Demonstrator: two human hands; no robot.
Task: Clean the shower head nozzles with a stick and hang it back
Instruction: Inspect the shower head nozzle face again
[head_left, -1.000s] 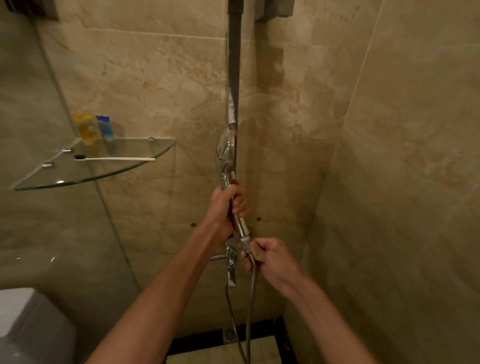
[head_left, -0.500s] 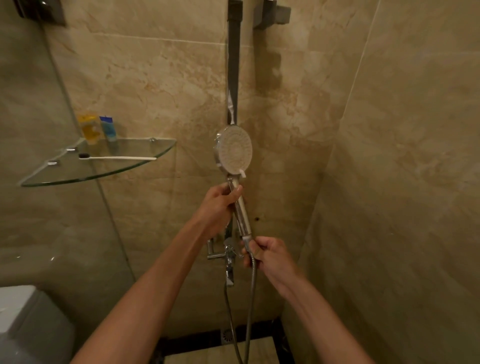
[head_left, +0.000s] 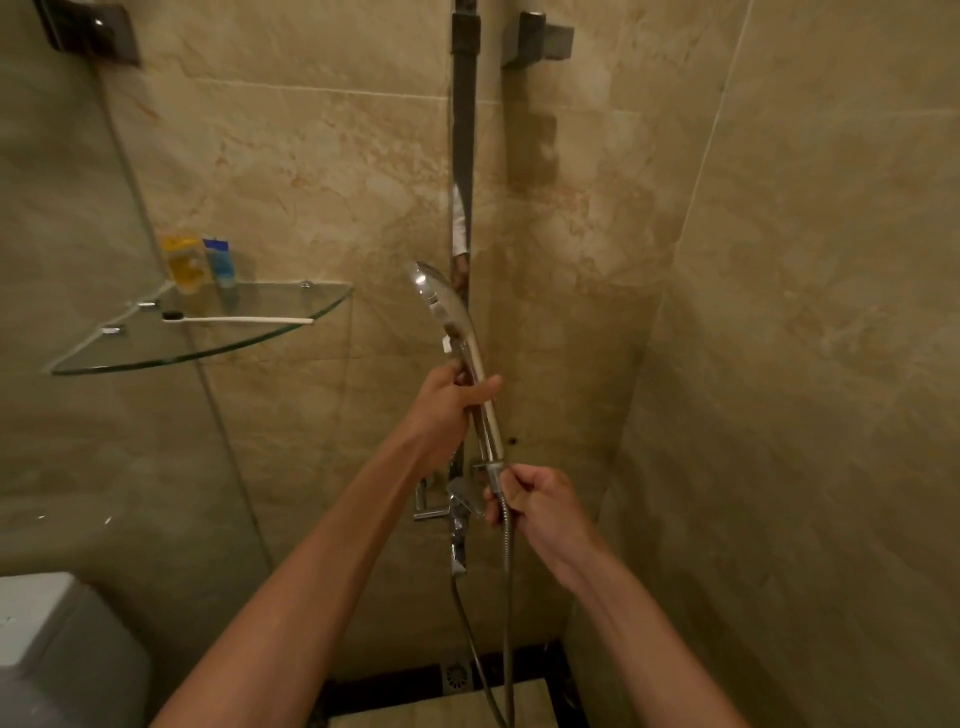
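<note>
Shower head (head_left: 441, 304): glossy chrome metal. Hose (head_left: 508, 540): ribbed metal. Shelf (head_left: 208, 343): clear smooth glass. Wall tiles (head_left: 311, 156): polished beige marble look.

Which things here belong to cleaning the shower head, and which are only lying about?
For the job: shower head, hose, rail, left hand, right hand.

Lying about: glass shelf, toothbrush, two small bottles, tap.

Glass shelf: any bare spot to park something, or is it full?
The glass shelf is bare along its front curve, between the toothbrush and the rim, and at its right end. The back-left corner is crowded by the yellow bottle and blue tube.
</note>
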